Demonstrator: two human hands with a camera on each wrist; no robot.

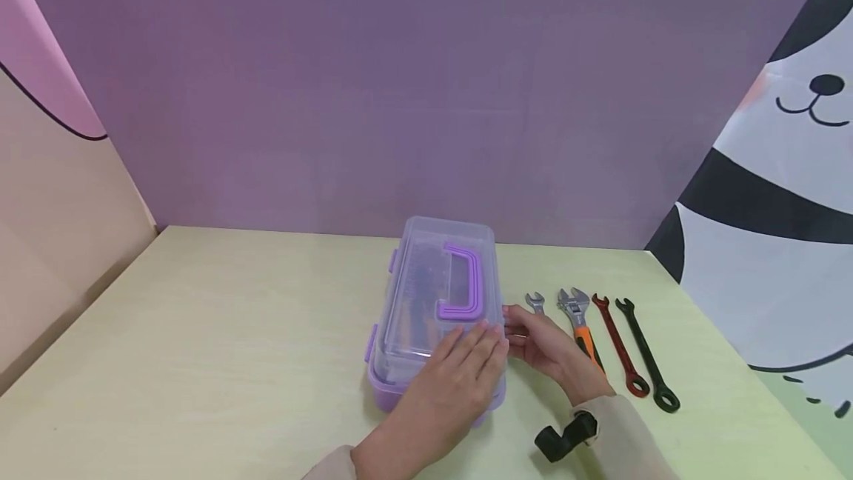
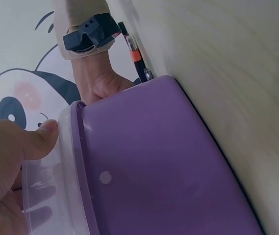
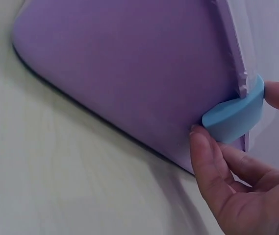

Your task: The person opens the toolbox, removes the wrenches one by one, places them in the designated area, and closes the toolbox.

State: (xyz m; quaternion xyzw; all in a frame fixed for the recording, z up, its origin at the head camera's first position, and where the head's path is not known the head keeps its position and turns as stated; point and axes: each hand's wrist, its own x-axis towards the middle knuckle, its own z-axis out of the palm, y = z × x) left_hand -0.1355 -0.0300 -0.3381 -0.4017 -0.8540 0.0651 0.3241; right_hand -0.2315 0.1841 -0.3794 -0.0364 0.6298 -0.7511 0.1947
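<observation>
A purple toolbox with a clear lid stands on the table, its lid down. My left hand rests on the near part of the lid, fingers straight. In the left wrist view, its thumb touches the lid's edge. At the box's right side, my right hand has its thumb and fingers about a latch. The right wrist view shows this latch, light blue there, between the fingertips at the lid's rim. What the box holds cannot be made out.
Right of the box lie a small silver wrench, partly hidden by the right hand, an adjustable wrench with an orange and black handle, a red wrench and a black wrench. A purple handle lies on the lid.
</observation>
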